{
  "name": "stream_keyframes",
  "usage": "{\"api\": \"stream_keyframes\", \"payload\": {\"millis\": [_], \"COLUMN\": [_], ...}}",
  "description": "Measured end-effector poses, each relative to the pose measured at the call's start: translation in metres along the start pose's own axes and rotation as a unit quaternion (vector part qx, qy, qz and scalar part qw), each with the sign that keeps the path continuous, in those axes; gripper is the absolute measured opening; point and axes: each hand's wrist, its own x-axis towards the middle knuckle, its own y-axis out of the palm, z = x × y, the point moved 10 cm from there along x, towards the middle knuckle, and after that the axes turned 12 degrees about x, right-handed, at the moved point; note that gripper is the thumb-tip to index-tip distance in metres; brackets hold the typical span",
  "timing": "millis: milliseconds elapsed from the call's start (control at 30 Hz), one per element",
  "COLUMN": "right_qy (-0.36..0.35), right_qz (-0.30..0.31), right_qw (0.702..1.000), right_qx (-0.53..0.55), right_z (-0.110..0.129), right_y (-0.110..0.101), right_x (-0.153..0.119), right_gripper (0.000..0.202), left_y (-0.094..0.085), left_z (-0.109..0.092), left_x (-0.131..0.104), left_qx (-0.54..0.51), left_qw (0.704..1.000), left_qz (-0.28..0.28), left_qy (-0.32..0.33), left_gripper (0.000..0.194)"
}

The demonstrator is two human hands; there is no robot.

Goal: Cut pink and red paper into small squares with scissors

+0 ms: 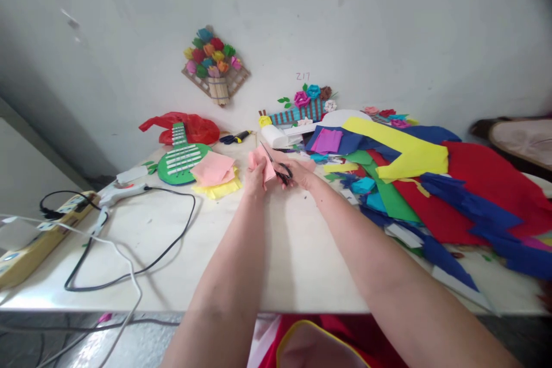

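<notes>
Over the middle of the table, my left hand point(256, 176) is closed on a folded piece of pink paper point(268, 170). My right hand point(302, 175) grips a pair of scissors point(283, 171) with dark handles, and its blades point up and left across the pink paper. More pink paper lies behind the right hand. To the left of my hands, several pink sheets point(213, 168) rest on yellow sheets point(219, 188). Exactly how the fingers sit in the scissor handles is partly hidden.
A green guitar-shaped craft point(183, 164), a glue gun point(125, 192) with its black cord and a power strip point(43, 241) are on the left. Pliers point(236, 137) lie near the wall. Coloured sheets, including a red one point(487, 184), pile up on the right.
</notes>
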Motion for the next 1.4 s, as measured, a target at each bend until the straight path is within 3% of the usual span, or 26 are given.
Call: {"api": "stream_keyframes", "payload": {"millis": [167, 867, 1400], "right_qy": [-0.006, 0.006, 0.009], "right_qz": [-0.004, -0.011, -0.009], "right_qw": [1.0, 1.0, 1.0], "right_qx": [-0.007, -0.004, -0.006], "right_z": [0.001, -0.006, -0.008], "right_y": [0.0, -0.005, -0.005], "right_x": [0.0, 0.002, 0.005], "right_gripper": [0.04, 0.038, 0.034], "left_y": [0.006, -0.005, -0.004], "left_z": [0.002, 0.0, -0.001], "left_x": [0.0, 0.0, -0.005], "left_qx": [-0.003, -0.001, -0.003], "left_qw": [1.0, 1.0, 0.999], "left_qz": [0.028, -0.021, -0.026], "left_qy": [-0.001, -0.01, -0.024], "left_gripper": [0.021, 0.016, 0.015]}}
